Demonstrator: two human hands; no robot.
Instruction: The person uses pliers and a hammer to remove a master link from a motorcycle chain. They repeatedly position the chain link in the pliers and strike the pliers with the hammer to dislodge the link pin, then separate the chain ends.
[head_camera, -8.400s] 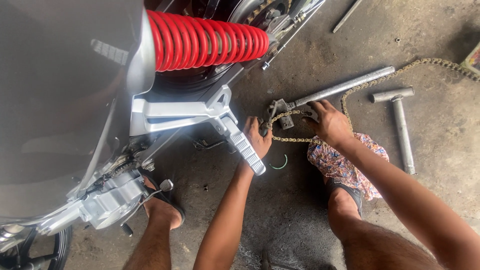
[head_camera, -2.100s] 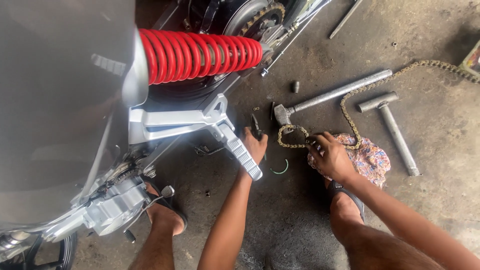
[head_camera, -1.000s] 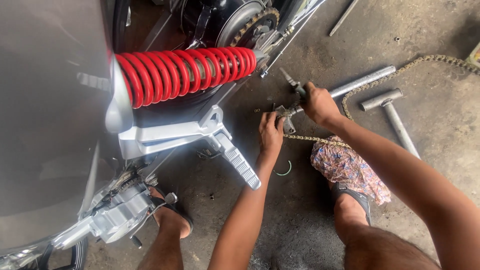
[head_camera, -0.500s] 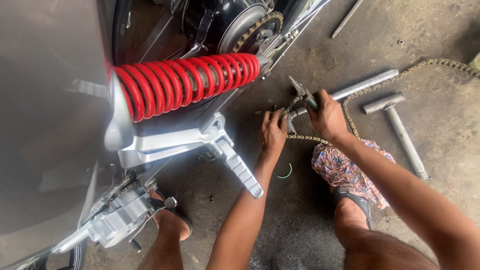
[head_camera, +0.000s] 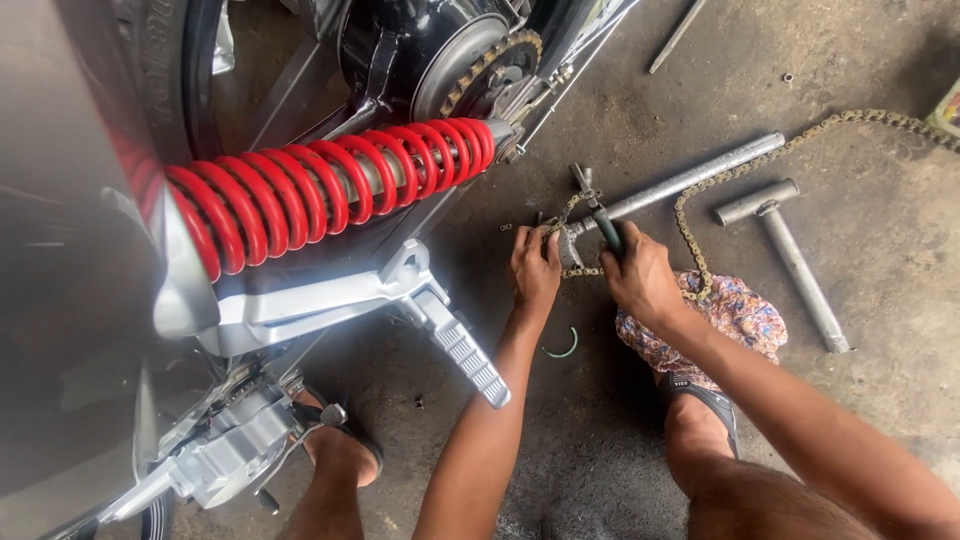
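At the frame's top right edge I am seeing a small yellowish packet (head_camera: 948, 105) lying on the concrete floor (head_camera: 880, 400), only a corner showing.

My left hand (head_camera: 535, 268) is pinching the drive chain (head_camera: 690, 215) low on the floor beside the motorcycle's footpeg (head_camera: 462, 345). My right hand (head_camera: 640, 280) is gripping pliers (head_camera: 598, 215), fingers wrapped tight round the handles, tips working at the chain. The chain is trailing right past a long metal tube (head_camera: 700, 175) and a T-handle wrench (head_camera: 790, 255). A patterned rag (head_camera: 735, 315) is lying just beside my right wrist. The red shock spring (head_camera: 330, 190) and rear sprocket (head_camera: 490, 65) are looming at left.
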